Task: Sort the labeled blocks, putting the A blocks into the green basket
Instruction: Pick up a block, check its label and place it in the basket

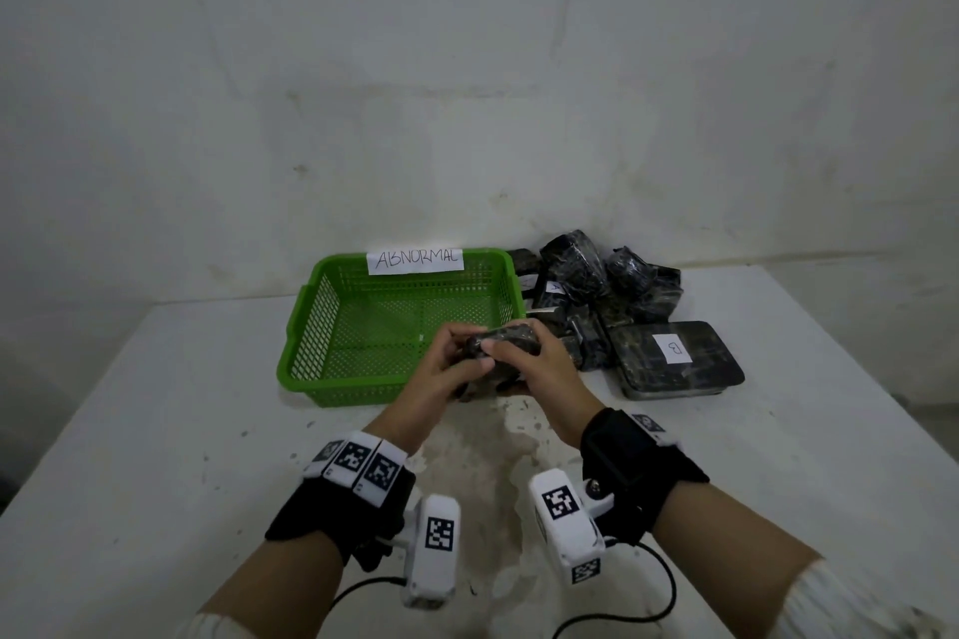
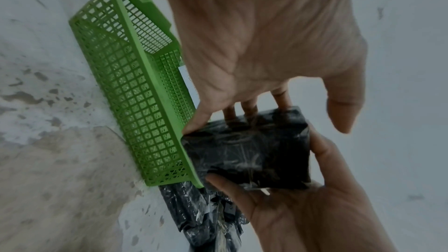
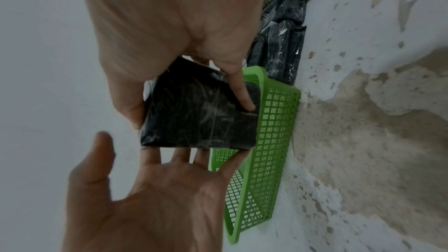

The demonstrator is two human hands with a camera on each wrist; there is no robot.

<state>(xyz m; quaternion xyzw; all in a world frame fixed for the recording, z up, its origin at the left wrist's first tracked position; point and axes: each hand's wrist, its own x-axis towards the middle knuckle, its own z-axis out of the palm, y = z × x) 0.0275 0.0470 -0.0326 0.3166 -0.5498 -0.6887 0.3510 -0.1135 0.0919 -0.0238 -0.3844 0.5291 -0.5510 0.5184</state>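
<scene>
A black wrapped block (image 1: 499, 344) is held above the near right corner of the green basket (image 1: 298, 322). It is gripped between thumb and curled fingers of the right hand (image 1: 539, 371) and backed by the straight fingers of the left hand (image 1: 438, 376); no letter can be read on it. An ABNORMAL paper label (image 1: 415, 261) is fixed to the basket's far rim, and a pile of wrapped blocks (image 1: 597, 285) is stacked just beside its right wall, fronted by a flat block marked B (image 1: 674, 363) on the stained white table (image 1: 155, 431).

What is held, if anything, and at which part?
The black wrapped block: right hand pinches one end between thumb and fingers; left hand supports the opposite end with straight fingers, thumb off.
</scene>
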